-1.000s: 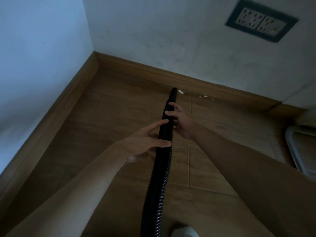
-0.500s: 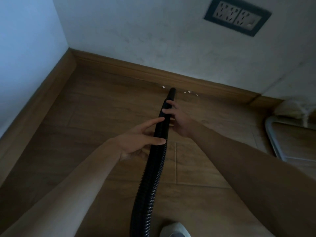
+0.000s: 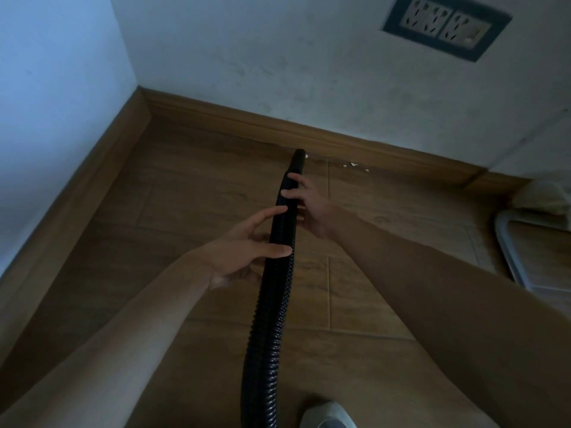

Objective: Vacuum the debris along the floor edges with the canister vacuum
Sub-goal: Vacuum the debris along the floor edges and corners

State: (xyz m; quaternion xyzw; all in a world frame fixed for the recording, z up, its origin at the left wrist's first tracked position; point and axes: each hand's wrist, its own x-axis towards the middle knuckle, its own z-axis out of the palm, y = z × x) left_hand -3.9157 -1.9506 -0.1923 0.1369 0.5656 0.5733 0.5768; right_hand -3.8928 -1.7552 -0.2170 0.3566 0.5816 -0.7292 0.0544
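Observation:
A black ribbed vacuum hose (image 3: 268,319) runs from the bottom of the view up to its nozzle tip (image 3: 299,154), which lies at the foot of the far baseboard. My right hand (image 3: 310,211) grips the hose near the tip, with its fingers curled over it. Lower down, my left hand (image 3: 241,253) holds the hose with the thumb across it and the index finger stretched along it. One white bit of debris (image 3: 306,155) lies right beside the tip. A few more white bits (image 3: 352,164) lie to its right along the baseboard.
The wooden baseboard (image 3: 386,149) meets a second one at the room corner (image 3: 143,94) on the left. A wall socket (image 3: 445,26) sits above. A pale metal frame (image 3: 509,251) stands on the tile floor at the right. A shoe toe (image 3: 327,415) shows at the bottom.
The nozzle tip swung right past the nearest white bit, then back to its left side. Both hands kept their hold on the hose.

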